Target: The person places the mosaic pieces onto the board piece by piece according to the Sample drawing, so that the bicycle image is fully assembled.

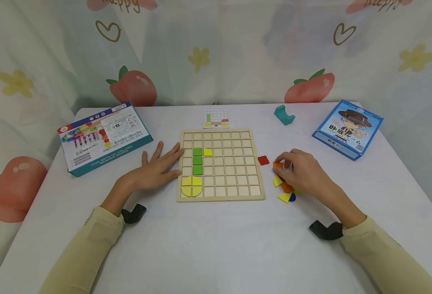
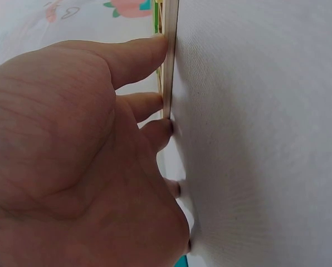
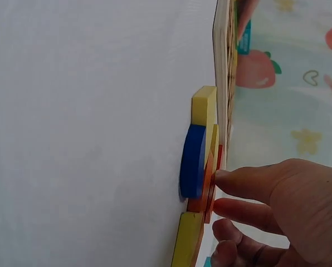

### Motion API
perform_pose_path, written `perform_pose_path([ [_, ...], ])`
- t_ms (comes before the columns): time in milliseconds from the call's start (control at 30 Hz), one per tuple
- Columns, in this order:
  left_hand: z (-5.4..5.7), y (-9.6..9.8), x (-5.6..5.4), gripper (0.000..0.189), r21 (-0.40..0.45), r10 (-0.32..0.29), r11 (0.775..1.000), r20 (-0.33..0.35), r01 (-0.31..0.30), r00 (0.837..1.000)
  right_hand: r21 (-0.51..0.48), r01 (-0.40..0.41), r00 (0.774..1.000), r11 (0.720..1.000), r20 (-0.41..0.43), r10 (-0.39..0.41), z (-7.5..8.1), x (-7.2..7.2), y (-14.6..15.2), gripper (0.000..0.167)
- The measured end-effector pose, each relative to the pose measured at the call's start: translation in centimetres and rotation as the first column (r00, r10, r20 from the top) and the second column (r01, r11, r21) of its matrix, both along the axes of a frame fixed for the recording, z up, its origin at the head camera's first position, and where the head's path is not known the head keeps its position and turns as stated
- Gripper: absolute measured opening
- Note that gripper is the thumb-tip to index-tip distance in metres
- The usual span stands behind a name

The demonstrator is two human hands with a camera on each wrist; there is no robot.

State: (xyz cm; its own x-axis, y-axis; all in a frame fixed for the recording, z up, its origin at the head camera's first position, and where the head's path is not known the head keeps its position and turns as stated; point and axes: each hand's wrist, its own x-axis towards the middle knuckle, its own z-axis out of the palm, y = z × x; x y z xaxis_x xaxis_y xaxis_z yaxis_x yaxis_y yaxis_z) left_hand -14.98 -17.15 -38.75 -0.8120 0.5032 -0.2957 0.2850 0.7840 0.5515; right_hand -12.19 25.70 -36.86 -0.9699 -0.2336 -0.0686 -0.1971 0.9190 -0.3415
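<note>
My left hand [image 1: 153, 171] lies with fingers spread, its thumb and fingertips touching the left edge of a wooden grid board [image 1: 221, 199]. On the board sit green square tiles [image 1: 197, 160] in a column, a yellow quarter-circle tile [image 1: 207, 152] beside the top one, and yellow quarter-circles [image 1: 192, 186] forming a disc at the lower left. Right of the board, my right hand [image 1: 306, 171] pinches an orange tile [image 1: 277, 165] between thumb and index finger. Close below it lie yellow tiles [image 1: 284, 197], another orange tile [image 1: 286, 187] and a blue tile [image 1: 292, 197]; the hand partly hides this cluster.
A red tile [image 1: 263, 160] lies just off the board's right edge. Behind the board is a pattern card [image 1: 216, 118]. A teal curved block [image 1: 284, 115] stands at the back right. Boxes lie at the left [image 1: 105, 139] and right [image 1: 348, 128]. A patterned curtain hangs behind.
</note>
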Motion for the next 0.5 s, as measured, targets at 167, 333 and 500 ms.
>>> perform_pose_path([
  [167, 0.0, 0.1, 0.0, 0.074, 0.004, 0.004, 1.000, 0.007, -0.004, 1.000, 0.021, 0.018, 1.000, 1.000, 0.009, -0.018, 0.1, -0.1, 0.4, 0.034],
  [333, 0.1, 0.1, 0.0, 0.073, -0.002, 0.009, 1.000, 0.010, -0.009, 1.000, 0.024, 0.028, 0.999, 0.999, 0.034, -0.029, 0.4, -0.1, 0.9, 0.035],
  [500, 0.1, 0.1, 0.0, 0.074, -0.004, 0.010, 1.000, 0.008, -0.010, 1.000, 0.023, 0.019, 0.998, 1.000, 0.056, -0.020, 0.6, -0.2, 1.5, 0.034],
])
